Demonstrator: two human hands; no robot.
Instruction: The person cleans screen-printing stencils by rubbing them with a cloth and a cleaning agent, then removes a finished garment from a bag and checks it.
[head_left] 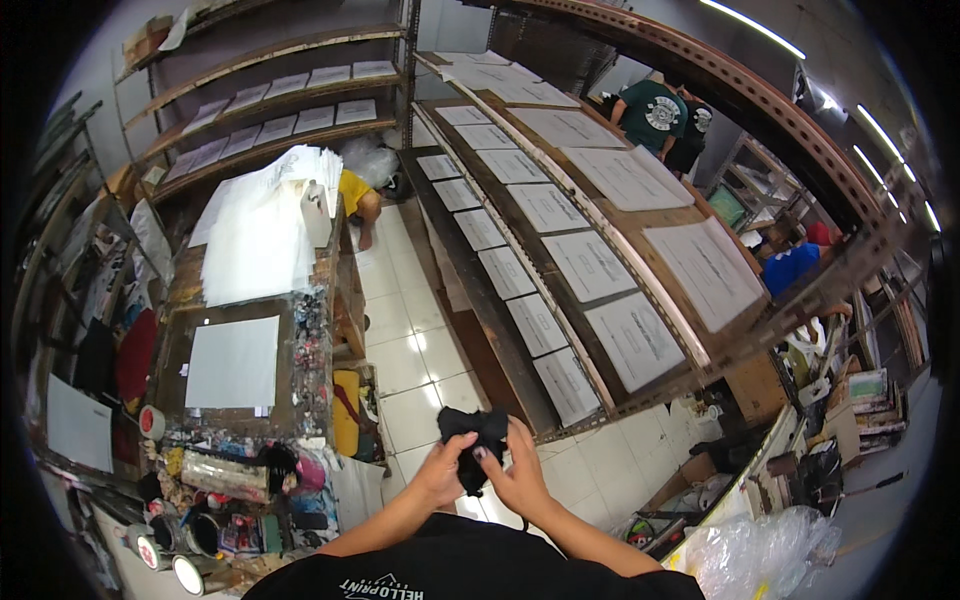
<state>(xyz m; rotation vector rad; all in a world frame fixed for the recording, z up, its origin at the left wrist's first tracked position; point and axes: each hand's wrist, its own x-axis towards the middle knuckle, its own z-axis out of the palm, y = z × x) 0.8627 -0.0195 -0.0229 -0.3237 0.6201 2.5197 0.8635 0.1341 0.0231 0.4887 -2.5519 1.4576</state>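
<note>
A crumpled black cloth (474,428) is bunched up in front of my body, above the tiled floor. My left hand (443,470) grips it from the left, the thumb pressed on top. From the other side my right hand (512,474) holds the same cloth, with dark smudges on the thumb. Folds of the cloth hide most of the fingers. To the left, a white sheet (232,362) lies flat on a stained worktable (300,330), apart from both hands.
Beyond the sheet stands a tall pile of translucent papers (258,240). Shelves (560,200) with printed sheets rise at right. Tins (190,575) and a tape roll (151,422) crowd the near left. A crouching person in yellow (355,195) and several others are farther off. Clear plastic (760,555) lies near right.
</note>
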